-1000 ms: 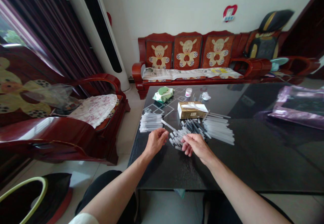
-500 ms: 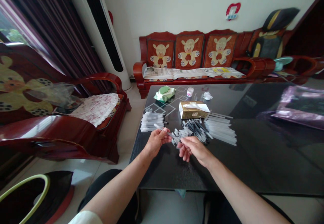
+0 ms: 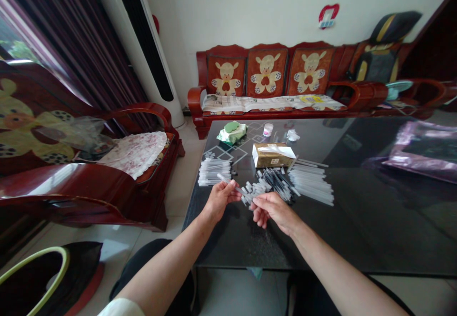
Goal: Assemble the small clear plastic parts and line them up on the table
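Note:
In my left hand [image 3: 222, 201], a translucent white pen barrel [image 3: 224, 178] is pinched between thumb and fingers, its far end pointing up and left. My right hand [image 3: 273, 210] is close by on the right, thumb and forefinger pressed together in line with the barrel; what they pinch is too small to make out. Behind and between the hands lies a heap of short whitish pen caps [image 3: 254, 188]. Thin black pen refills [image 3: 276, 182] are piled beside it. Further right, loose translucent barrels [image 3: 311, 183] lie in a stack. Pens with dark tips [image 3: 214, 171] are lined up at the left.
A gold and white tissue box [image 3: 274, 156] stands behind the refills. Further back on the dark table [image 3: 357, 230] are a green wipes pack [image 3: 233, 133], a small white jar [image 3: 267, 129] and crumpled tissue [image 3: 293, 135]. A purple plastic package [image 3: 424, 159] lies at the right.
My right hand's fingertips have shifted very slightly at the near end of the barrel. My left hand keeps its hold, and the piles look the same.

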`<state>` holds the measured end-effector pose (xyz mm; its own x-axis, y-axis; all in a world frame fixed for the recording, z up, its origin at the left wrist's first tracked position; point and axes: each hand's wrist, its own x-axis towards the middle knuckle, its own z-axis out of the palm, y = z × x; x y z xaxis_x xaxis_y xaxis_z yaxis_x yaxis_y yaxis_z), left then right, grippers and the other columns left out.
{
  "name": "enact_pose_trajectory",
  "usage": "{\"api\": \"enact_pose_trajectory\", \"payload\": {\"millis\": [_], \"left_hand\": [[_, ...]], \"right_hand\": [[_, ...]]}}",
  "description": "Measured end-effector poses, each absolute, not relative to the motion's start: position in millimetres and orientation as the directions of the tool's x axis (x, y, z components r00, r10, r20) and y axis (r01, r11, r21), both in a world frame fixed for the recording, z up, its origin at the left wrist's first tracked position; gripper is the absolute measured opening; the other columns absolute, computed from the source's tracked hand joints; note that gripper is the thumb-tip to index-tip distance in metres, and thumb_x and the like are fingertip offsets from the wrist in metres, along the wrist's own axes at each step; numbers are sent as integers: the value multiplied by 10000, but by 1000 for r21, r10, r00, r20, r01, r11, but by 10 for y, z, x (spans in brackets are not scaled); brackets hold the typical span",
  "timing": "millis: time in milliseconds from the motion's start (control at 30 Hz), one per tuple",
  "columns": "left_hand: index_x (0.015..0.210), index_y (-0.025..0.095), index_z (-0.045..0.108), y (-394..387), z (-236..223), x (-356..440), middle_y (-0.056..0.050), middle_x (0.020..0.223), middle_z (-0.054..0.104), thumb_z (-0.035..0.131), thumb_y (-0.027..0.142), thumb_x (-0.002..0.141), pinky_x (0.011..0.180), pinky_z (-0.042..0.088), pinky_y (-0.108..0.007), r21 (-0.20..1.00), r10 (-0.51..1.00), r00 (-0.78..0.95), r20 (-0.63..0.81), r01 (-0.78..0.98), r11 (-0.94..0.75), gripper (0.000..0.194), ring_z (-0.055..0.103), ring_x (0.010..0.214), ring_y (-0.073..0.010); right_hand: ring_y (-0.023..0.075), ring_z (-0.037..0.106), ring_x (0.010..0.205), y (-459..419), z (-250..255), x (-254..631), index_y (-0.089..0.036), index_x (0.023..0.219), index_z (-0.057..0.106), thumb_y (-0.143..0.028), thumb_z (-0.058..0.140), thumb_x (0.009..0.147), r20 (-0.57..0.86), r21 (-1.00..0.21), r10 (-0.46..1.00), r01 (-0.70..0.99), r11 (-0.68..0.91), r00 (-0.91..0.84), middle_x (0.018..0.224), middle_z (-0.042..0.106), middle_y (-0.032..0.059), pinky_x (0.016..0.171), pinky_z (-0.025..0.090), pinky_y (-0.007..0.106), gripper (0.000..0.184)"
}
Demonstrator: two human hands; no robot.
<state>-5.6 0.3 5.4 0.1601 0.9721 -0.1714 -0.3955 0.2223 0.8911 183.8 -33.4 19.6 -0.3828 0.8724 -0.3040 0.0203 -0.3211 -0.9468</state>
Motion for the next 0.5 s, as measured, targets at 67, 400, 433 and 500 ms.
{"api": "enact_pose_trajectory", "payload": {"millis": [67,400,433,500], "left_hand": [[798,90,633,-9,53,-48,-54,646,672,747,410,729,586,542,-227,892,973,152,-176,-394,223,347,644,565,-121],[740,89,614,70,66,-108,-17,576,623,744,374,742,537,537,-214,880,975,34,-219,-425,213,313,616,506,-105],[742,90,614,86,66,-120,-14,577,621,741,368,748,539,539,-211,877,976,36,-215,-432,209,306,618,509,-103],[754,93,615,107,58,-132,-15,591,628,737,357,757,554,547,-208,869,977,57,-205,-449,208,290,629,528,-104]], "right_hand": [[110,580,410,-334,192,1834,-118,754,614,-508,614,775,-304,-947,876,18,-321,-376,556,666,38,374,428,186,391],[114,583,432,-368,268,1811,-125,736,601,-392,706,702,-187,-981,937,4,-194,-295,560,655,20,429,482,226,289],[119,589,438,-375,282,1815,-126,734,603,-401,696,714,-180,-982,936,-1,-189,-302,565,657,23,436,488,234,291],[125,594,444,-382,303,1835,-127,710,603,-421,679,732,-184,-981,932,7,-192,-314,569,658,31,437,489,240,304]]}}
